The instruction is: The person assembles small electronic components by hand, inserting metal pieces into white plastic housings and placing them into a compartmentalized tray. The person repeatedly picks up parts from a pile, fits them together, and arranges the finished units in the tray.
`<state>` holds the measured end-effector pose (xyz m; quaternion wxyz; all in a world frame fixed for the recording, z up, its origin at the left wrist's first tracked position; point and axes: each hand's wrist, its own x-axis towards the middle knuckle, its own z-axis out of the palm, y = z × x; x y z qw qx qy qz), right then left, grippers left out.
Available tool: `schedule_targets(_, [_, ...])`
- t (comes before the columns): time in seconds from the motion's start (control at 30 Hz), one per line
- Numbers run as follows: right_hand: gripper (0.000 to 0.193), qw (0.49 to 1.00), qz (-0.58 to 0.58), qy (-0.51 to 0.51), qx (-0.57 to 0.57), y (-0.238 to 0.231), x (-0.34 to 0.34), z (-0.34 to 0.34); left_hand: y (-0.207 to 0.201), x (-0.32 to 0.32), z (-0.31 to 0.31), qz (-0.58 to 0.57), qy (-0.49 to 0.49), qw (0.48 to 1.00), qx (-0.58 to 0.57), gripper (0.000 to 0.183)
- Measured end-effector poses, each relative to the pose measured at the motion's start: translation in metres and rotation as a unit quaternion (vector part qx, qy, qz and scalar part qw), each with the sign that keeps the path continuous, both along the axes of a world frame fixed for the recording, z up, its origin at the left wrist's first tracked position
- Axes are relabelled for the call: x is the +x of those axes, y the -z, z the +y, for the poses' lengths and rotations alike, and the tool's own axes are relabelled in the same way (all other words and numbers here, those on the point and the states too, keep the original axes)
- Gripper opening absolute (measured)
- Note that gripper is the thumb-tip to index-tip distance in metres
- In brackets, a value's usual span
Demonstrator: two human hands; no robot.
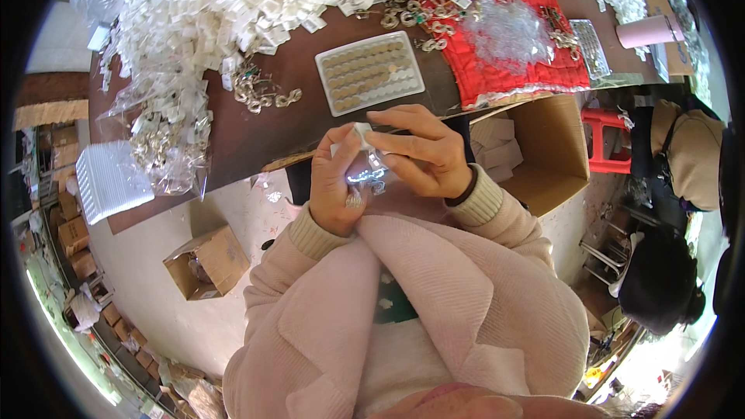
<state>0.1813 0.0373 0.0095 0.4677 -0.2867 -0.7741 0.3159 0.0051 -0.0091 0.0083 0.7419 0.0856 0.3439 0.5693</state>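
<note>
Between my two hands, just off the table's near edge, is a small transparent plastic bag (366, 177) with a white card at its top. My left hand (334, 182) pinches the bag and card from the left, thumb on top. At the card's right side, my right hand (423, 149) has its thumb and fingertips closed on the edge. Something shiny shows inside the bag; glare hides what it is. Just beyond my hands, a white tray (339, 113) holds rows of small tan and white round pieces.
A large heap of white carded packets (225, 0) covers the table's far left. Metal chain pieces (260, 93) lie near it, with more at the back. On the right, a red quilted cloth (473, 77) bears transparent bags. An open cardboard box (555, 155) stands below. Another person (660, 264) sits at right.
</note>
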Motion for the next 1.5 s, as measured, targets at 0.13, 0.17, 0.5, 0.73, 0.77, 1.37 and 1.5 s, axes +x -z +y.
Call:
schedule_targets(0.13, [0.021, 0.955, -0.085, 0.285, 0.010, 0.006, 0.046, 0.012, 0.007, 0.001, 0.004, -0.002, 0.010, 0.999, 0.034, 0.012])
schedule_targets(0.17, [0.020, 0.935, -0.108, 0.335, 0.031, 0.008, 0.058, 0.020, 0.008, 0.000, 0.006, -0.041, -0.003, 0.998, 0.038, 0.012])
schedule_targets(0.5, [0.010, 0.895, -0.210, 0.394, 0.011, 0.023, 0.084, 0.051, 0.007, 0.002, 0.009, -0.024, 0.009, 1.000, 0.012, 0.013])
schedule_targets(0.73, [0.007, 0.879, -0.238, 0.412, 0.035, 0.028, 0.087, 0.051, 0.013, -0.002, 0.008, -0.009, 0.014, 1.000, -0.001, 0.014])
schedule_targets(0.77, [0.007, 0.878, -0.232, 0.417, 0.035, 0.029, 0.088, 0.051, 0.013, -0.002, 0.009, -0.021, 0.016, 1.000, 0.007, 0.014])
schedule_targets(1.37, [0.012, 0.928, -0.111, 0.347, -0.075, 0.008, 0.089, 0.057, 0.011, -0.010, 0.010, -0.088, 0.052, 0.995, 0.012, 0.016])
schedule_targets(1.5, [0.014, 0.927, 0.023, 0.335, -0.169, 0.007, 0.085, 0.056, 0.012, -0.008, 0.008, -0.058, 0.050, 0.997, 0.030, 0.016])
